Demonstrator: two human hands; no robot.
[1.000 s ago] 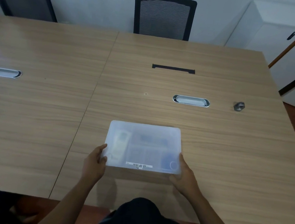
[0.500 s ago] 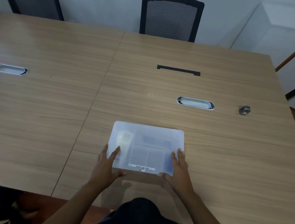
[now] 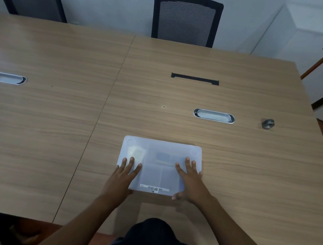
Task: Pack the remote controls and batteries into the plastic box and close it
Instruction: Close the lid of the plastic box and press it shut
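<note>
Both forearms reach forward from the bottom of the view, bare, angling inward toward each other. The left hand lies flat, palm down, fingers spread and pointing forward, with the thumb tucked down at the near edge out of clear sight. The right hand also lies flat, palm down, fingers splayed and pointing forward and slightly left; its thumb sticks out to the left, bent at the near edge. Neither hand is curled around anything; both press with open palms. The wrists are low and nearly straight, level with the hands.
</note>
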